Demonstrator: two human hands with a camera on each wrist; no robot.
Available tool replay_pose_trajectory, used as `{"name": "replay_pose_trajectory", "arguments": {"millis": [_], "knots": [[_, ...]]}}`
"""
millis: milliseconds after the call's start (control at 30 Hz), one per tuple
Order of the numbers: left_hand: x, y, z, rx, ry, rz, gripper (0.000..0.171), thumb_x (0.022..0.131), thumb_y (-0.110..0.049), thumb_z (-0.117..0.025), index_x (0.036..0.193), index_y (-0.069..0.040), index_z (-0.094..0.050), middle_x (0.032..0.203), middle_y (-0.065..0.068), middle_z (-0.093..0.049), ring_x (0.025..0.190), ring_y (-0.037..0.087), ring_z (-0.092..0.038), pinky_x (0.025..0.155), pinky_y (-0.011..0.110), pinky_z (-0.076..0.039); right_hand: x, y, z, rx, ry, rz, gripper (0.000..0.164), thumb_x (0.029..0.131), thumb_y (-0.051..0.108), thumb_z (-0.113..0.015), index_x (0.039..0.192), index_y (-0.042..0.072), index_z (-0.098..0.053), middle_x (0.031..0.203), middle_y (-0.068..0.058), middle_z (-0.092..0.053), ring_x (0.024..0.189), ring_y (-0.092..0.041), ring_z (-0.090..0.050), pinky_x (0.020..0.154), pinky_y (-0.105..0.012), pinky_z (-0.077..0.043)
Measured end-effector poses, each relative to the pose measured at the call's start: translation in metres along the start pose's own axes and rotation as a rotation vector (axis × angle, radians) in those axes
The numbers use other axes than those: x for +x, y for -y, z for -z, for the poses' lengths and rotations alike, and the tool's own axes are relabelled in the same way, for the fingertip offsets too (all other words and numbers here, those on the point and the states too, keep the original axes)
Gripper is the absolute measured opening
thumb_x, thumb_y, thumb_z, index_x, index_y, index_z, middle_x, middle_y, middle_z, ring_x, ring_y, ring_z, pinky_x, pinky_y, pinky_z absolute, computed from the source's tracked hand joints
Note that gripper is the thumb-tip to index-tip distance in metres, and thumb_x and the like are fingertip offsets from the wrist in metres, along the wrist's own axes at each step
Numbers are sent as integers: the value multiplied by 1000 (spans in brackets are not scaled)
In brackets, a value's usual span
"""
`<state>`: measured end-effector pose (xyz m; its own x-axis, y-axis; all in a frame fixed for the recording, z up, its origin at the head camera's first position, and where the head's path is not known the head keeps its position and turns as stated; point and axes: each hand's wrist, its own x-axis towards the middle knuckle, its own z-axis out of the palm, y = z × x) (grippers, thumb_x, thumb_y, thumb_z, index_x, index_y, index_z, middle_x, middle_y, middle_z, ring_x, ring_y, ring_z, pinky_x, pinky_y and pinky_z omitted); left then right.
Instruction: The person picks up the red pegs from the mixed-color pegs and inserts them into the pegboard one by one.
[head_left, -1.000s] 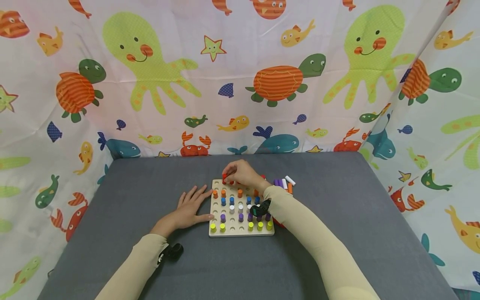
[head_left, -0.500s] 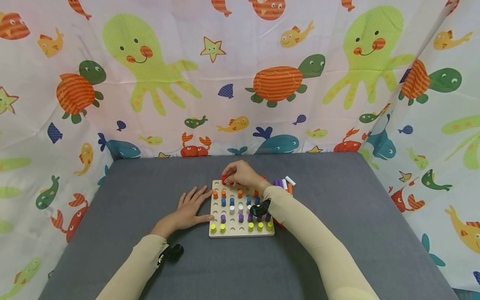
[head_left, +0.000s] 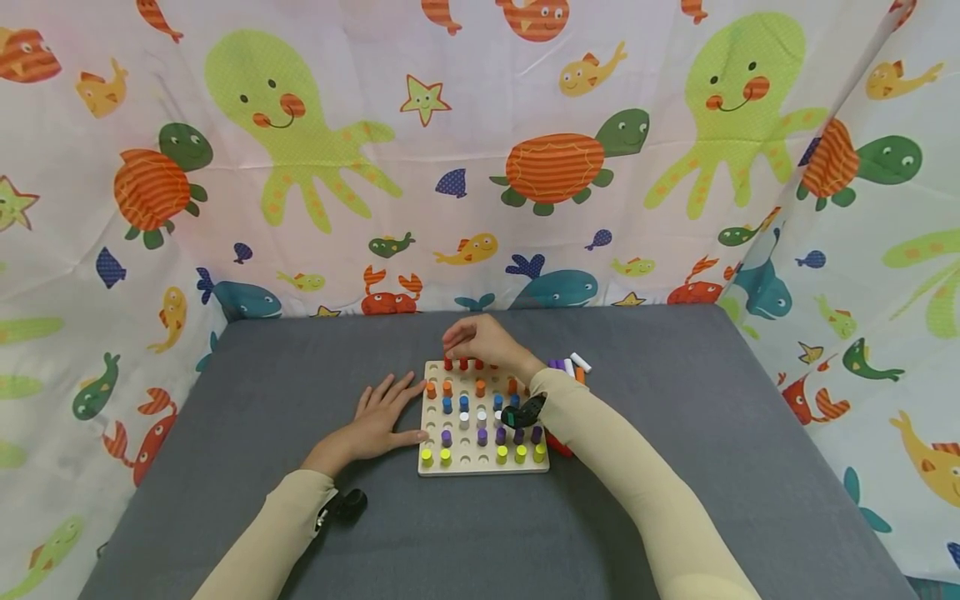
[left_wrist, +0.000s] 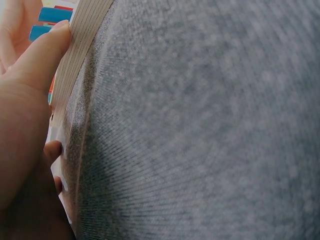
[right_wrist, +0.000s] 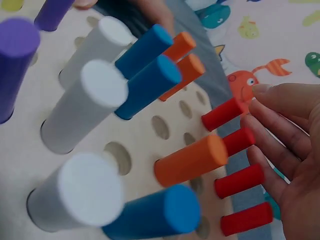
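A wooden pegboard (head_left: 483, 469) bears rows of yellow, purple, white, blue, orange and red pegs among bare holes. My left hand (head_left: 375, 423) lies spread on the table at its left side, with thumb and index fingertip right at the board; in the left wrist view the thumb (left_wrist: 45, 55) touches the board's edge near blue pegs. Over the far row hovers my right hand (head_left: 489, 343), fingers loosely extended and nothing held. Its fingertips are just above the leftmost red peg (right_wrist: 222, 114), which stands upright in its hole beside other red pegs (right_wrist: 240, 181).
Loose purple pegs (head_left: 557, 365), a white peg (head_left: 581, 362) and an orange peg (head_left: 580, 376) lie right of the board. A red object (head_left: 558, 445) shows partly under the right forearm. Behind the grey table (head_left: 300, 350) hangs a sea-animal curtain (head_left: 465, 83).
My right hand has let go of the red peg at the far left and risen slightly, its fingers loosening. The left hand has stayed in place.
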<state>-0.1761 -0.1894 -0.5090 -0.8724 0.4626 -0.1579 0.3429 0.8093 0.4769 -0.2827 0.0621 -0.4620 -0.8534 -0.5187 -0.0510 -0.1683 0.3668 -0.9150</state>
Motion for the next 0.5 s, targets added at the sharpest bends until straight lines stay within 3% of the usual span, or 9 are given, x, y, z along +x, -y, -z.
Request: {"name": "replay_pose_trajectory", "arguments": {"millis": [267, 500], "knots": [[-1, -3, 2, -3, -2, 2, 92, 87, -66, -61, 160, -26, -21, 168, 11, -14, 154, 45, -4, 116, 73, -2, -11, 15, 9, 23, -18, 55, 24, 92, 13, -71, 115, 6, -70, 113, -14, -74, 100, -20, -72, 89, -34, -58], [1, 1, -2, -15, -14, -11, 93, 87, -67, -61, 160, -27, -20, 168, 10, -13, 154, 44, -2, 117, 71, 1, -35, 21, 36, 32, -32, 95, 35, 93, 27, -71, 126, 16, -67, 121, -8, -72, 111, -19, -69, 101, -40, -53]]}}
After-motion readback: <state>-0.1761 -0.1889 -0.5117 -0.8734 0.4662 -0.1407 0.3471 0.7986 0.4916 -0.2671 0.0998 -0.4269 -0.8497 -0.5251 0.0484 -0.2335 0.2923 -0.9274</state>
